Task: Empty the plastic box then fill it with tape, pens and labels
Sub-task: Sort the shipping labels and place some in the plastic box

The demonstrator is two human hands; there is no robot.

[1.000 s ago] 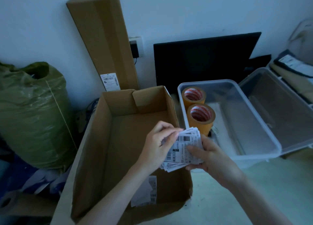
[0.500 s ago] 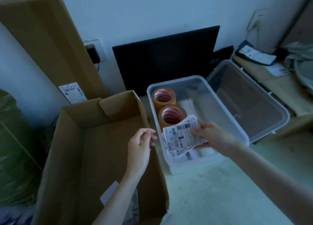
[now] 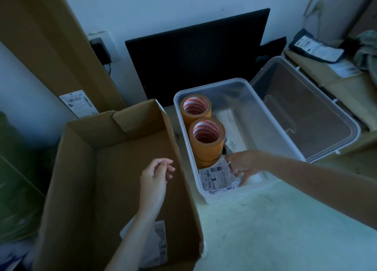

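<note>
Right hand [image 3: 241,165] is reached into the near end of the plastic box [image 3: 271,115], fingers laid on the label stack [image 3: 217,177]; whether the stack is pinched or only touched cannot be told. Two tape rolls [image 3: 206,138] are stood along the box's left wall, just behind the labels. Left hand [image 3: 156,178] is hung over the open carton [image 3: 114,168], fingers loosely curled, nothing held. Lid [image 3: 306,111] is leaned beside the box's right rim.
</note>
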